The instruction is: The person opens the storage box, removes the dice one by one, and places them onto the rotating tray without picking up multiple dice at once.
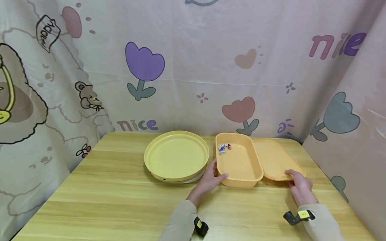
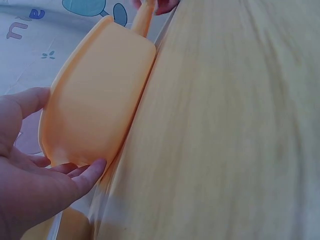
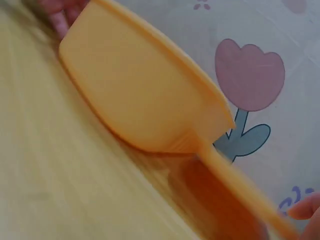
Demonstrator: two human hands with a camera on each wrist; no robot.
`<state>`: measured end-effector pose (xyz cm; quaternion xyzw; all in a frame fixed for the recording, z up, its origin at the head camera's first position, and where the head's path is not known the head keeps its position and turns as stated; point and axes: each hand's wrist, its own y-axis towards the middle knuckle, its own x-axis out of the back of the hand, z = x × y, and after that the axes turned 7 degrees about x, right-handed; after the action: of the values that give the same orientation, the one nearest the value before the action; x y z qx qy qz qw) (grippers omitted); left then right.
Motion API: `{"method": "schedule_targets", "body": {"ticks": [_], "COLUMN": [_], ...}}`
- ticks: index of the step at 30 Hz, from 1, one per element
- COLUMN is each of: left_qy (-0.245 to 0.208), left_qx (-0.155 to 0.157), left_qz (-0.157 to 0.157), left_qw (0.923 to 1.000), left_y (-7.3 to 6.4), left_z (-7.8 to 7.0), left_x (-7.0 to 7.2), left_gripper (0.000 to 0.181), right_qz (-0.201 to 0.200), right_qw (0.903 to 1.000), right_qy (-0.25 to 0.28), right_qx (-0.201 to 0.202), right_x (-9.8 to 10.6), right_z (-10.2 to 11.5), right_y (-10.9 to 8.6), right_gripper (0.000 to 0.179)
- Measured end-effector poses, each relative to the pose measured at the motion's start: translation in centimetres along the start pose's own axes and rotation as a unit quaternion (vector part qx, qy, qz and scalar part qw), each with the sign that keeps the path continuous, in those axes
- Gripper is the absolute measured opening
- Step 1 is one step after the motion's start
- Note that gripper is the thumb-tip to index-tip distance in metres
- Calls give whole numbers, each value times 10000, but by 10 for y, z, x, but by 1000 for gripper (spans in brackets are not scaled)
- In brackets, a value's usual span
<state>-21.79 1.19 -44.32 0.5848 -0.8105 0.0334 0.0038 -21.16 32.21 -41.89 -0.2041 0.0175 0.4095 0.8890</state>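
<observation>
A round yellow tray (image 1: 176, 155) sits on the table (image 1: 105, 194) at my left. Beside it I have the left hand (image 1: 208, 180) gripping the near-left corner of the orange box (image 1: 241, 164), thumb and fingers spread around it. White, blue and red dice (image 1: 222, 149) cluster inside, far left. My right hand (image 1: 301, 189) pinches the near-right edge of the flat orange lid (image 1: 272, 159).

sleeves (image 1: 323, 221): beige, long | wrist mounts (image 1: 291, 218): black, one per arm | labels (image 1: 303, 214): small, yellow
</observation>
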Motion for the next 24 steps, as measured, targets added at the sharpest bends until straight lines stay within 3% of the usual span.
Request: {"method": "schedule_targets", "body": {"ticks": [2,6,12,14,16,18,21,24], "left_qy": [-24,77,148,372,755,1295,2118,2642], "left_qx": [11,37,4,-19,-52,-105,-288,-796], "left_qz": [-13,-32,-83,-193,-342,-496,-611,-604], "left_qw": [10000,10000,9999,9991,9965,9903,9750,9593], "left_y": [0,0,1,-1,-4,-8,-17,-26], "left_z": [-1,0,1,0,-4,-8,-18,-29], "left_x": [0,-1,-2,-2,-3,-3,-2,3], "left_gripper": [79,79,79,81,83,86,85,73], "right_qz": [133,391,583,568,556,557,563,564], "right_qw": [9979,9866,9732,9654,9525,9338,8982,8763], "right_qy": [-571,-1399,-1840,-2064,-2391,-2739,-3215,-3056], "right_qx": [262,737,1248,1489,1802,2235,2943,3682], "right_x": [4,11,11,9,5,1,-8,-20], "right_z": [-1,-5,-12,-14,-16,-16,-16,-17], "right_y": [-2,-9,-19,-23,-27,-31,-37,-43], "right_gripper": [86,93,92,89,85,80,70,55]}}
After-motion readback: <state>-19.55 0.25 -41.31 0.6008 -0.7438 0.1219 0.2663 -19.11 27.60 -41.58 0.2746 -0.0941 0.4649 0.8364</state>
